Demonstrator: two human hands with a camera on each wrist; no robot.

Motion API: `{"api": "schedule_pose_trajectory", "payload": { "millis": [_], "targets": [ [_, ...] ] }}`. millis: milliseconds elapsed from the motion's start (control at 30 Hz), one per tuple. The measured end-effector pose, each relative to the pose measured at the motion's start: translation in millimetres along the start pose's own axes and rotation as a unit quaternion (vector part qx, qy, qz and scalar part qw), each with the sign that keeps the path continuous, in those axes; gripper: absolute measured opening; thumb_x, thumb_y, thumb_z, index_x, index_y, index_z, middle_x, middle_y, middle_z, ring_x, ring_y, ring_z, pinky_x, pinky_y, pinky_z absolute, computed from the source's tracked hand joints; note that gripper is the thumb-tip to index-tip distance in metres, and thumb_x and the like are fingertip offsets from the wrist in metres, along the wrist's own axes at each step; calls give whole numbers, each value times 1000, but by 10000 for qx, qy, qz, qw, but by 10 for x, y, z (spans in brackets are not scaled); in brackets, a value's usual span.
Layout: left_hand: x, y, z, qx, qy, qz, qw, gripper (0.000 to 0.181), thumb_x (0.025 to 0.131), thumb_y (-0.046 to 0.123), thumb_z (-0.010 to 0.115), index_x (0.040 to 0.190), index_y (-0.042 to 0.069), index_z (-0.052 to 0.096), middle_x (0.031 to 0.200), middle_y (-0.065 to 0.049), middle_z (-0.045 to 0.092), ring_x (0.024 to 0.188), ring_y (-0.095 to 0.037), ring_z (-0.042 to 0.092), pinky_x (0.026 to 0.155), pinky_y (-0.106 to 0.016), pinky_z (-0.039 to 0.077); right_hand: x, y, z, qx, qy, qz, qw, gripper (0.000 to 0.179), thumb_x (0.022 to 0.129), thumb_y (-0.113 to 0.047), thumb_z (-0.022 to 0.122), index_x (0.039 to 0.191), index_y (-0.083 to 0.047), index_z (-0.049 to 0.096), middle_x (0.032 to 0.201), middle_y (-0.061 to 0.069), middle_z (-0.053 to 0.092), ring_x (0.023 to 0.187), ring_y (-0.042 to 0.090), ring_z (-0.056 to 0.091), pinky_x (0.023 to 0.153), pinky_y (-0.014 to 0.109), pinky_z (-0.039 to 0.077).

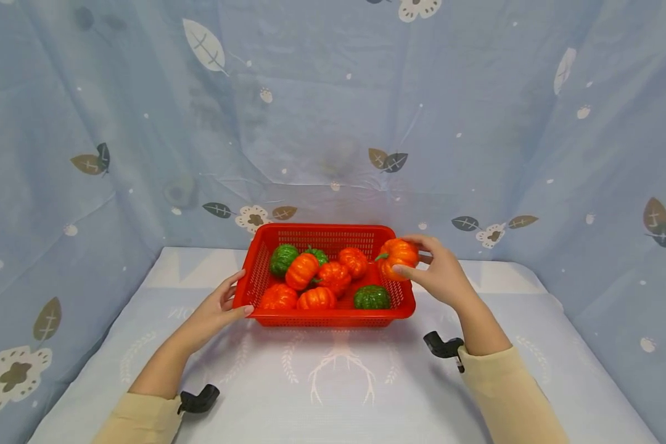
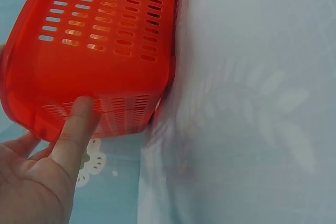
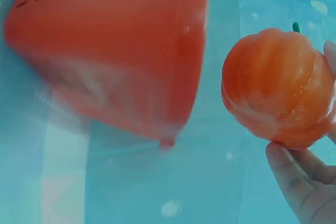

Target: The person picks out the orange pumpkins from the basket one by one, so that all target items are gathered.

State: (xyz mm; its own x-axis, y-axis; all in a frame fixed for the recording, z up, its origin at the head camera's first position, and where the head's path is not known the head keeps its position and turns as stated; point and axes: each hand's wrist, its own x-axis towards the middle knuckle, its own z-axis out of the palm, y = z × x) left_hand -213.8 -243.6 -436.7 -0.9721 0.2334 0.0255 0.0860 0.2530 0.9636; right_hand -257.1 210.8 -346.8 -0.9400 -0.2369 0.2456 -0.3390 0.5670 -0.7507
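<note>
Your L hand (image 1: pixel 215 310), part-curled, grips the red basket (image 1: pixel 325 314) at its front L corner, thumb on rim. Inside: 5 orange-red pumpkins (image 1: pixel 334 279) & 3 green pumpkins (image 1: pixel 372 297). Your R hand (image 1: pixel 439 271), half-open, pinches an orange pumpkin (image 1: pixel 399 258) nr basket's R end, clear of rim.

In the head view, orange pumpkins (image 1: pixel 334 279) partly hid the rear green pumpkin (image 1: pixel 318 254). The right wrist view blurred the red basket (image 3: pixel 115 35) and cropped the right hand (image 3: pixel 310 190), which partly hid the held pumpkin (image 3: pixel 275 87); the left wrist view cropped the left hand (image 2: pixel 44 182).
</note>
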Motion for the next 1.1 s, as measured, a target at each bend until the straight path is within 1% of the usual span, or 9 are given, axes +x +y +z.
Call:
{"api": "schedule_pose_trajectory", "payload": {
  "millis": [100,200,300,367,533,667,833,967,1100],
  "targets": [
    [-11,-13,-21,-54,18,26,10000,88,92,15,72,161,14,17,155,-27,31,138,-46,39,97,-30,49,-34,108,-57,46,131,94,9999,69,84,-43,81,140,-16,53,138,10,52,125,35,54,101,50,48],
    [-23,-24,-40,-59,45,37,10000,88,92,16,72,161,14,17,154,-28,33,138,-46,40,94,-25,48,-54,231,-106,101,273,310,9991,70,84,-43,80,142,-13,51,139,14,52,124,38,56,99,49,49],
    [-30,-29,-53,-34,51,56,10000,88,92,16,72,161,14,17,154,-28,34,137,-46,41,94,-24,48,-56,372,-151,175,442,544,9974,73,85,-43,80,143,-11,50,141,20,50,121,43,59,93,50,52],
    [-30,-29,-58,-33,49,78,10000,87,93,15,71,161,13,17,153,-28,34,136,-46,42,94,-25,49,-44,469,-173,248,577,653,9959,74,85,-43,80,143,-9,49,142,22,49,121,45,58,92,51,52],
    [-11,-39,-62,-113,25,91,9999,87,92,14,71,161,13,17,154,-28,33,137,-46,40,94,-25,49,25,695,-181,291,934,801,9920,75,86,-41,79,144,-4,47,144,25,47,127,47,51,96,54,49],
    [12,-54,-63,-174,-6,69,9998,88,92,15,72,161,14,17,155,-26,31,139,-46,38,95,-26,50,101,872,-132,221,1105,876,9898,73,88,-37,78,143,0,47,142,25,49,129,45,48,102,54,46],
    [20,-52,-53,-251,-38,70,9997,89,92,14,72,161,14,16,156,-27,30,138,-46,38,95,-27,50,201,1078,-82,121,1025,1080,9888,73,89,-36,77,144,1,45,143,25,49,127,43,49,100,53,48],
    [31,-51,-35,-342,-76,101,9993,88,92,12,72,161,14,17,156,-27,29,139,-47,38,93,-23,49,270,1174,-69,118,873,1281,9878,73,90,-34,76,144,2,43,145,26,46,129,45,48,99,54,49],
    [41,-54,-16,-402,-112,109,9991,88,92,11,71,161,13,16,155,-28,29,138,-47,38,92,-23,49,327,1262,-64,173,844,1504,9849,70,90,-29,77,142,3,43,148,26,43,131,45,46,101,53,47]
  ]
}}
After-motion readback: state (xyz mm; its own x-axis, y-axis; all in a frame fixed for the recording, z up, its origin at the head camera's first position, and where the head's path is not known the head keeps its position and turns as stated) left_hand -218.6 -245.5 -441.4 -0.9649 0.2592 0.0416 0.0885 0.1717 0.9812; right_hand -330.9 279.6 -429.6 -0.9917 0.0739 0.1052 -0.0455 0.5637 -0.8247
